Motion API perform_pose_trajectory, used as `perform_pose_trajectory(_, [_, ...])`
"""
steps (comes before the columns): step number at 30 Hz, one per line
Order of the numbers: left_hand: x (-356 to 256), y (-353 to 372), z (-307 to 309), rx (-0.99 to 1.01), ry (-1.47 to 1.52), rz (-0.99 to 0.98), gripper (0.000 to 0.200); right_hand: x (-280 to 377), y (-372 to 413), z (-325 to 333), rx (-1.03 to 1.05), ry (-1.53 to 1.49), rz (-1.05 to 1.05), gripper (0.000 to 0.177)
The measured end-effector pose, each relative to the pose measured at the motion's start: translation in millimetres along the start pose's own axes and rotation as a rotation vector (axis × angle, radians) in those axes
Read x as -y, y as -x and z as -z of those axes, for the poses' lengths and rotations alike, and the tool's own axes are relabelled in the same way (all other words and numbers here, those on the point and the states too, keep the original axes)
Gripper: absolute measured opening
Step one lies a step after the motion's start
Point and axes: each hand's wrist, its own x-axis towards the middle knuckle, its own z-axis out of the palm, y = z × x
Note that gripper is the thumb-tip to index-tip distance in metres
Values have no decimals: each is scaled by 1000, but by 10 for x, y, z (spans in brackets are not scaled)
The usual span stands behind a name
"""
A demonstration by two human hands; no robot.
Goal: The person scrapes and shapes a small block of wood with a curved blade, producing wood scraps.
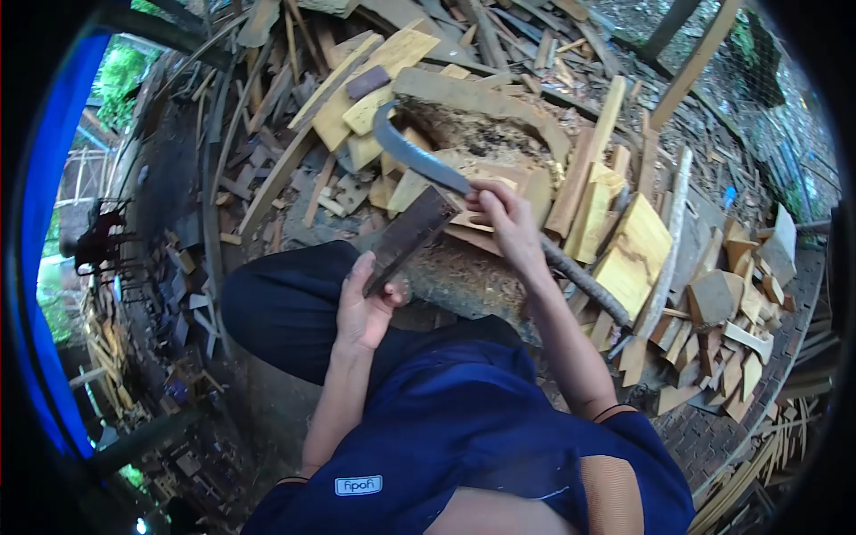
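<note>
My left hand (364, 301) is closed round the lower end of a dark brown wooden block (414, 230), which is held tilted over my lap. My right hand (506, 220) grips a billhook (417, 159) where the blade meets its long, dark handle. The grey, hooked blade points away to the upper left, over the pile. The handle runs back under my right forearm to the lower right. The block's far end is close to the blade's base and my right fingers. Behind them lies a hollowed, rough piece of log (481, 116).
Yellow split boards (635, 254) lean to the right, beside a pale pole (675, 223). Several cut blocks (713, 299) are heaped further right. A small purplish-brown block (368, 82) lies on pale planks ahead. Scrap wood and chips surround me; a blue tarp (53, 178) hangs at left.
</note>
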Motion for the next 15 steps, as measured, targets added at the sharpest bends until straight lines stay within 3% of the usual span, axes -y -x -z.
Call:
perform_pose_trajectory(5, [-13,151,98,100,25,-23,38,370,202,-172,56,-240,-49,30])
perform_pose_trajectory(8, [19,113,78,133,18,-6,40,616,360,-336,-73,-32,330,31])
perform_pose_trajectory(9, [26,100,57,143,22,1,40,676,374,-343,-86,-29,333,31])
perform_pose_trajectory(11, [45,106,42,144,44,32,41,803,411,-327,-26,279,549,40])
perform_pose_trajectory(13, [61,91,15,148,72,56,42,761,415,-301,-61,336,613,38])
perform_pose_trajectory(15, [64,88,2,206,7,17,46,743,452,-302,-103,356,662,26])
